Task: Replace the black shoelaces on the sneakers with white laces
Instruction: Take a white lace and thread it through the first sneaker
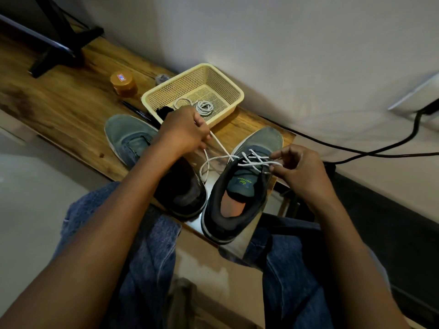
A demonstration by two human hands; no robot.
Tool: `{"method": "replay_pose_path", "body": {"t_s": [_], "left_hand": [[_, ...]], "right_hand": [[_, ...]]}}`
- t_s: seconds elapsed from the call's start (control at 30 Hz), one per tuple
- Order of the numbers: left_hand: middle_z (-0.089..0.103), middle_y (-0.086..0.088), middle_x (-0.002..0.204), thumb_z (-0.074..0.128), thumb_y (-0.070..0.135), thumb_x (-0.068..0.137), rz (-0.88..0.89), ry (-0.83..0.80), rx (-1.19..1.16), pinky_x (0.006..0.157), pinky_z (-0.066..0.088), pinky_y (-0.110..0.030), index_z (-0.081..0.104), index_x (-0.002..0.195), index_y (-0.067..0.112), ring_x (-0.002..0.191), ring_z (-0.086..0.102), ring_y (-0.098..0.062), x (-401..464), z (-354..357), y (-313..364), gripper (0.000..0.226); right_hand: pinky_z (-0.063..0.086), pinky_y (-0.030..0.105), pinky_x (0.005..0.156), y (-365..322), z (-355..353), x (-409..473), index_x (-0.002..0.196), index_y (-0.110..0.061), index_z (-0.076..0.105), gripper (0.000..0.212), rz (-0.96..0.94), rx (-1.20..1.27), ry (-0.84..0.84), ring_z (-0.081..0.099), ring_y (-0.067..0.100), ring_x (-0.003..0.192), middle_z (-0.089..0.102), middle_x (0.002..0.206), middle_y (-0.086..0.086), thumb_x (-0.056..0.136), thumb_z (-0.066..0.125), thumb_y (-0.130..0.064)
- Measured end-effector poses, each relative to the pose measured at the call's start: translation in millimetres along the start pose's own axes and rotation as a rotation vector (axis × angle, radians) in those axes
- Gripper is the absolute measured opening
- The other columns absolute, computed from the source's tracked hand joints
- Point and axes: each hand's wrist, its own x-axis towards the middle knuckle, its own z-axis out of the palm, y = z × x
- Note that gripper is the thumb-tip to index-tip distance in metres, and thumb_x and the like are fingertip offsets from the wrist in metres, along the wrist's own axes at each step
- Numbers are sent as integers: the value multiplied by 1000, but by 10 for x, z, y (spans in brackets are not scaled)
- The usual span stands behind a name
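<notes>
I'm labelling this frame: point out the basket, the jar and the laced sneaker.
basket (234, 87): head view, right rim.
jar (121, 78): head view, orange lid.
laced sneaker (241, 184): head view, tongue with green logo.

An orange-lidded jar (123, 83) stands near a black pen (136, 110) (partly hidden) on the wooden table (59, 110).

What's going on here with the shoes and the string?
A person is threading a white lace through the right-hand sneaker. The left hand pulls one end taut; the right hand pinches the other at the eyelets. The other sneaker shows no lace. Another white lace waits in the basket.
</notes>
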Motion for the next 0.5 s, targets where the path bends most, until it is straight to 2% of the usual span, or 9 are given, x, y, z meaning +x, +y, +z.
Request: {"method": "replay_pose_path", "body": {"t_s": [0.07, 0.17, 0.23, 0.33, 0.4, 0.5], "left_hand": [[71, -4, 85, 56, 12, 94, -7, 8, -114, 73, 60, -37, 53, 81, 15, 74, 71, -16, -8, 15, 30, 14], [70, -7, 91, 52, 11, 97, -42, -31, -326, 72, 61, -35, 48, 86, 14, 81, 72, -17, -41, 29, 92, 11], [71, -5, 91, 49, 11, 99, -40, -27, -402, 68, 60, -31, 46, 88, 14, 78, 72, -15, -60, 31, 123, 11], [72, -3, 88, 47, 12, 100, -23, 6, -451, 65, 59, -27, 45, 88, 15, 70, 72, -11, -66, 37, 132, 12], [72, -1, 85, 47, 12, 99, -7, 36, -461, 65, 59, -27, 45, 89, 17, 66, 71, -10, -71, 47, 139, 12], [72, 1, 83, 46, 13, 99, 18, 110, -493, 69, 59, -31, 45, 89, 18, 69, 72, -13, -71, 39, 163, 12]], "right_hand": [[53, 38, 74, -12, -2, -2, 84, -21, 65, 21, 12, 1, -10, 60, 22, 74, 67, 83, 12, 80, 73, -2], [50, 33, 68, -17, -1, -7, 80, -24, 63, 24, 30, -13, -42, 57, 17, 68, 63, 75, 3, 80, 73, -2], [50, 32, 68, -14, 3, -9, 79, -22, 64, 22, 55, -16, -71, 57, 15, 68, 63, 73, 2, 80, 73, -2], [49, 32, 69, -21, 11, -19, 79, -13, 66, 11, 78, -54, -110, 60, 18, 71, 69, 78, 10, 82, 72, -4], [46, 26, 63, -22, 13, -14, 74, -12, 65, 13, 79, -96, -114, 59, 16, 67, 70, 78, 12, 83, 71, -5], [43, 13, 50, -25, 19, -2, 66, -18, 62, 24, 91, -120, -115, 56, 10, 57, 67, 69, 8, 84, 70, -5]]}}
